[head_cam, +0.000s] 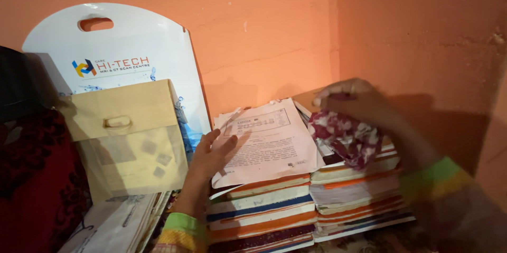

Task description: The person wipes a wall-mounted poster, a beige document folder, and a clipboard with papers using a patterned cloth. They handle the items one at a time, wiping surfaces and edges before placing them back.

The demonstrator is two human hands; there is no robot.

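Observation:
My left hand (210, 155) rests flat, fingers spread, on the left edge of a printed white paper sheet (269, 142) that lies on top of a stack of books (261, 211). My right hand (353, 102) grips a crumpled maroon cloth with white flowers (348, 139) and holds it over a second stack of books (356, 192) in the corner. Both wrists show sleeves with green and yellow bands.
A large white plastic carry bag with a handle hole (113, 47) leans on the orange wall (264, 26). A beige fabric bag (127, 137) stands in front of it. Dark red patterned fabric (31, 179) fills the left side. More papers (113, 224) lie bottom left.

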